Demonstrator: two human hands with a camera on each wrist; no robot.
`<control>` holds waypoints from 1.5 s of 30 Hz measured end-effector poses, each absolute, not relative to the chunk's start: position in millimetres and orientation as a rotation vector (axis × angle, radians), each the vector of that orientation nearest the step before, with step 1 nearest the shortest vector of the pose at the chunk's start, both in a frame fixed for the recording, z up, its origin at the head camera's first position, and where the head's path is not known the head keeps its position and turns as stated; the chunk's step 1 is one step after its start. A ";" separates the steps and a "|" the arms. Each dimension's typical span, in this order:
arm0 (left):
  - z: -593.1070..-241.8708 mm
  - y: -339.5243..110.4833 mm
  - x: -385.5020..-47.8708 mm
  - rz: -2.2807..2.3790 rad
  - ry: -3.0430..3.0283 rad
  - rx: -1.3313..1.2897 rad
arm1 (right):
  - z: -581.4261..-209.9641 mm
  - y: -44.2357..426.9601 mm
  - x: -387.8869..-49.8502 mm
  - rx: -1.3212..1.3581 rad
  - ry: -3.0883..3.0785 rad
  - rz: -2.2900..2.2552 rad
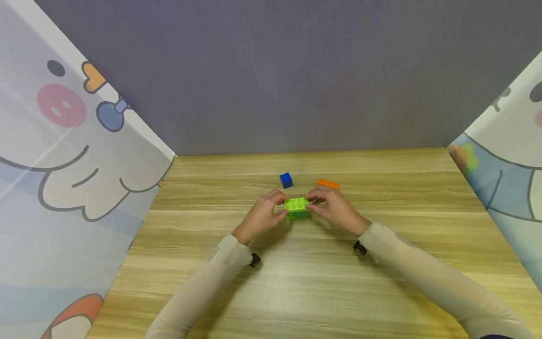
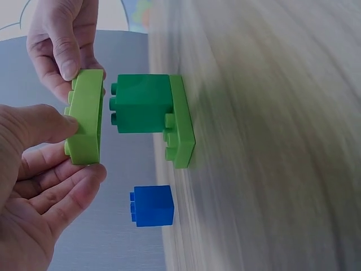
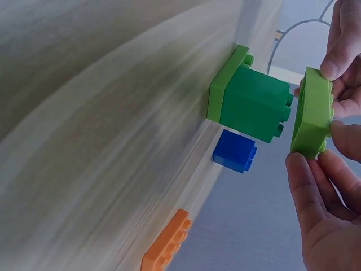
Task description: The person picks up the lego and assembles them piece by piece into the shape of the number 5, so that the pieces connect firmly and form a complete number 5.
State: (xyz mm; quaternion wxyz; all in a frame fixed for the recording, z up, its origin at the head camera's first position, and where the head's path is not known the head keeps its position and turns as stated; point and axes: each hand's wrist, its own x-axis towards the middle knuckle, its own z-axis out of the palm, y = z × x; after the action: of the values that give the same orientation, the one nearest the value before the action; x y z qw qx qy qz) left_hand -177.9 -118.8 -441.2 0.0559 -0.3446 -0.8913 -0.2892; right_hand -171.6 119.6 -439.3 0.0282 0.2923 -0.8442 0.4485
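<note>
Left grip (image 1: 263, 213), right grip (image 1: 336, 211) pinch lime brick's (image 2: 87, 107) ends, clear of green block (image 2: 144, 104).

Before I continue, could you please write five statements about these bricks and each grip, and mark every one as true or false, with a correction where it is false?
1. The left grip and the right grip both hold the upper light-green brick. True.
2. The dark green block stands on the lower light-green brick. True.
3. The upper light-green brick is pressed onto the dark green block. False: both wrist views show a gap between them.
4. In the head view, the blue block is left of the orange brick. True.
5. The orange brick is nearer the left grip. False: it is nearer the right grip.
</note>
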 end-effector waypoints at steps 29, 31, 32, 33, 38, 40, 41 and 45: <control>-444.6 -119.4 -182.3 -0.859 -2.767 -1.036 | -444.4 116.8 -178.0 0.817 -2.730 1.332; -445.6 -119.5 -182.3 -0.861 -2.769 -1.035 | -444.7 116.6 -178.1 0.820 -2.725 1.342; -446.1 -119.5 -182.4 -0.865 -2.769 -1.036 | -445.0 116.5 -178.1 0.820 -2.724 1.346; -446.5 -119.5 -182.2 -0.869 -2.769 -1.037 | -445.0 116.5 -178.1 0.824 -2.721 1.350; -447.8 -119.8 -181.6 -0.887 -2.768 -1.036 | -445.0 116.4 -178.7 0.835 -2.731 1.366; -448.0 -119.9 -181.3 -0.893 -2.769 -1.030 | -444.9 116.5 -179.1 0.837 -2.745 1.366; -448.2 -119.9 -181.1 -0.899 -2.772 -1.025 | -444.8 116.6 -179.4 0.838 -2.751 1.369; -448.9 -119.4 -180.4 -0.940 -2.781 -1.009 | -444.8 117.2 -180.7 0.830 -2.781 1.368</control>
State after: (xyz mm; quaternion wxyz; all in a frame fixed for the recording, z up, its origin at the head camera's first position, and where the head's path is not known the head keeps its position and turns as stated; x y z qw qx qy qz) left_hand -180.4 -119.4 -448.9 0.0187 -0.3251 -0.8957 -0.3029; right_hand -180.7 117.2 -444.8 -0.0332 0.2586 -0.8663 0.4261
